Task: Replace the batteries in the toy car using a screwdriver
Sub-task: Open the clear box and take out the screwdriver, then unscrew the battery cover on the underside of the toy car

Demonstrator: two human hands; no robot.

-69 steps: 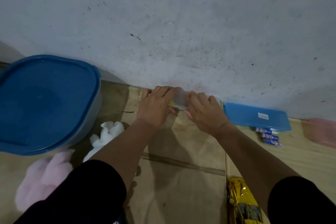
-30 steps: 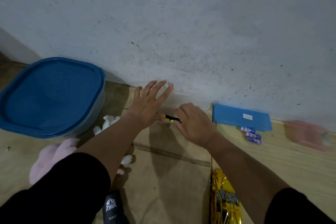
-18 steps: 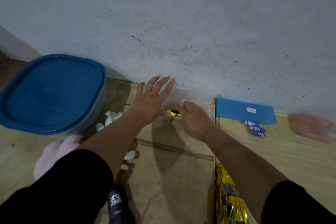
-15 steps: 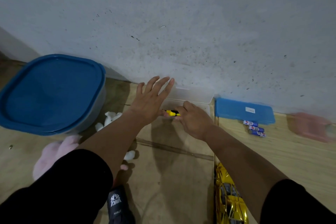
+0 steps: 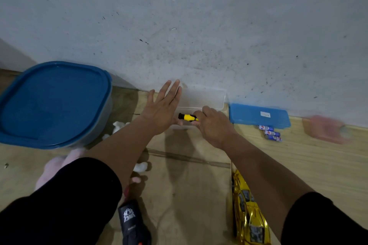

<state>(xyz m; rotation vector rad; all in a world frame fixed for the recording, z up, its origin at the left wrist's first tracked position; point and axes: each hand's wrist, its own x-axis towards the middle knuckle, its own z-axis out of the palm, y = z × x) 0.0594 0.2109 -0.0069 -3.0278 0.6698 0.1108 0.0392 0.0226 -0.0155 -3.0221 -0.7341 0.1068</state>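
Now the clear box (image 5: 201, 96) at the floor's wall edge is open, lid (image 5: 258, 115) set aside. Screwdriver (image 5: 188, 117) is pinched by the right hand (image 5: 214, 125) over it; left hand (image 5: 161, 109) flat, fingers straight. Toy car (image 5: 249, 213) untouched at the near edge; 3 batteries (image 5: 269, 133) by the lid.

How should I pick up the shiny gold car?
Probably from above, fingers across the middle of the gold toy car. It lies lengthwise on the floor beside the right forearm, long and narrow, so its two sides are the closest pair of faces. Its rear end runs out of view.
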